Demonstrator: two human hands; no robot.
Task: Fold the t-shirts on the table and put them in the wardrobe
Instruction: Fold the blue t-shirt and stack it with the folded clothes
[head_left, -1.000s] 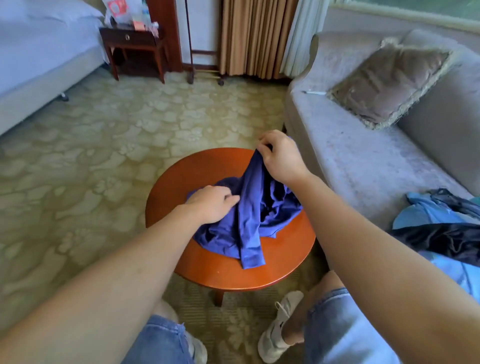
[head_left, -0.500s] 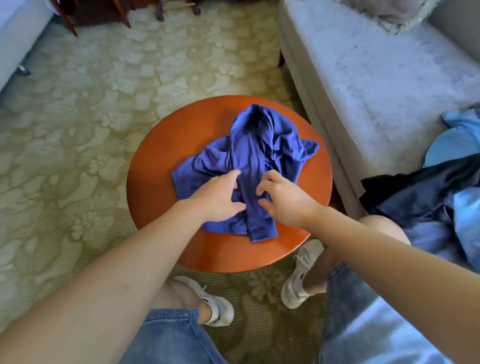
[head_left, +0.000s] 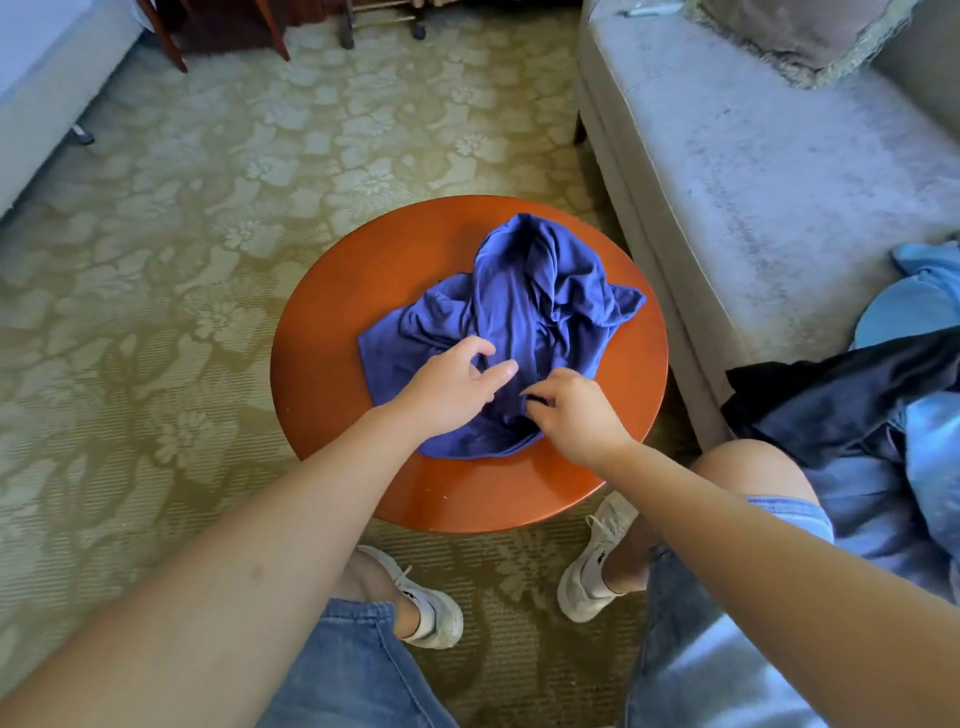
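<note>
Blue t-shirt (head_left: 524, 312), held up a second ago, now lies crumpled on the round table (head_left: 322, 364), left hand (head_left: 447, 389) slack-fingered over it, right hand (head_left: 576, 421) pinching its near edge, so folding seems not yet begun.

Head cam, looks fwd/down onto round table (head_left: 322, 364), close; edges prob. warped.

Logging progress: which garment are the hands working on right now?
The purple-blue t-shirt crumpled on the round table; the dark garment and the light-blue garment lie apart on the sofa.
</note>
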